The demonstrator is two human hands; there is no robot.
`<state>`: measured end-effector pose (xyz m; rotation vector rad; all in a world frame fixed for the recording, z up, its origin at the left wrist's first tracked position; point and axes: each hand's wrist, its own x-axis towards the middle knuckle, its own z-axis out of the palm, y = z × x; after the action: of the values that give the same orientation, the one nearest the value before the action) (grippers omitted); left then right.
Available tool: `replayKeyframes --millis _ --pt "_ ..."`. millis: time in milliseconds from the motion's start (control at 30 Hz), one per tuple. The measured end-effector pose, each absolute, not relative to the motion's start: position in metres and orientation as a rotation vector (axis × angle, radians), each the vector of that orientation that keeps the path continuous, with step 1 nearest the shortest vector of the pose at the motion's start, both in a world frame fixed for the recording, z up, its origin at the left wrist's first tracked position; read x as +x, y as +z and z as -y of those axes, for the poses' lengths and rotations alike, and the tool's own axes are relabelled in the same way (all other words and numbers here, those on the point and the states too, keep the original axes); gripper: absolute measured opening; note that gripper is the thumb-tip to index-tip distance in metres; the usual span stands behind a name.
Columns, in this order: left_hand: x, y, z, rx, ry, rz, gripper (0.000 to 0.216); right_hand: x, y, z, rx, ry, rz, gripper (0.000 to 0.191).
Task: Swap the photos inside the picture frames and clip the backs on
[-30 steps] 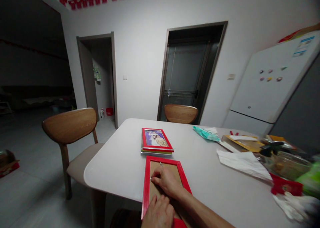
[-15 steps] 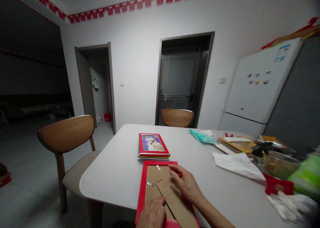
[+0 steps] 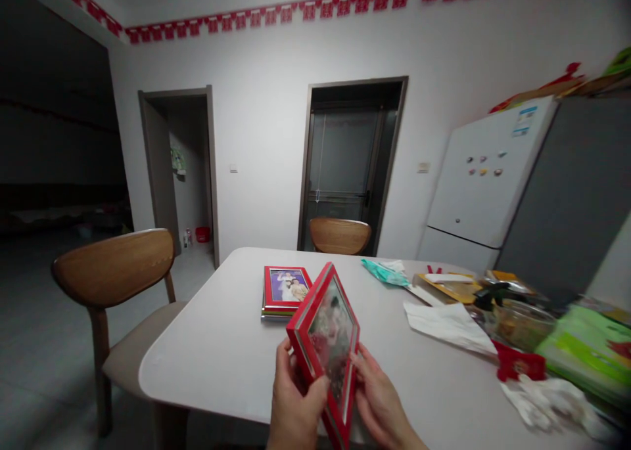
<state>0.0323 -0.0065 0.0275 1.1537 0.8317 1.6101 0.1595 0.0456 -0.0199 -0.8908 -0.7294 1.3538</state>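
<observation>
A red picture frame point(image 3: 329, 345) with a silvery inner edge and a photo behind its front is held tilted above the near part of the table. My left hand point(image 3: 298, 397) grips its left edge, the thumb on the front and the fingers behind. On the other side, my right hand point(image 3: 377, 394) holds the right edge, its thumb at the rim. Just beyond lies a second red frame point(image 3: 283, 286) with a photo of two people, flat on top of other frames; the held one covers its right corner.
On the white table's point(image 3: 211, 345) right side are a teal packet point(image 3: 387, 272), white paper point(image 3: 449, 325), a clear plastic container point(image 3: 522, 324), a red pouch point(image 3: 520, 361), crumpled white tissue point(image 3: 552, 401) and a green bag point(image 3: 589, 348). Wooden chairs stand left point(image 3: 116, 266) and at the far side point(image 3: 340, 236).
The red frame has been lifted off the table and turned over, from its brown backing to its photo side. Both hands have moved from the backing to its edges.
</observation>
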Motion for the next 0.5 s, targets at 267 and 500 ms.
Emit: replayKeyframes --millis 267,500 --pt "0.069 -0.022 -0.027 1.264 1.193 -0.818 0.036 0.289 -0.019 -0.098 -1.633 0.860 1.118 0.060" --pt "0.086 -0.028 -0.036 1.885 0.859 -1.413 0.034 0.327 -0.031 -0.120 -1.967 0.411 1.456 0.032"
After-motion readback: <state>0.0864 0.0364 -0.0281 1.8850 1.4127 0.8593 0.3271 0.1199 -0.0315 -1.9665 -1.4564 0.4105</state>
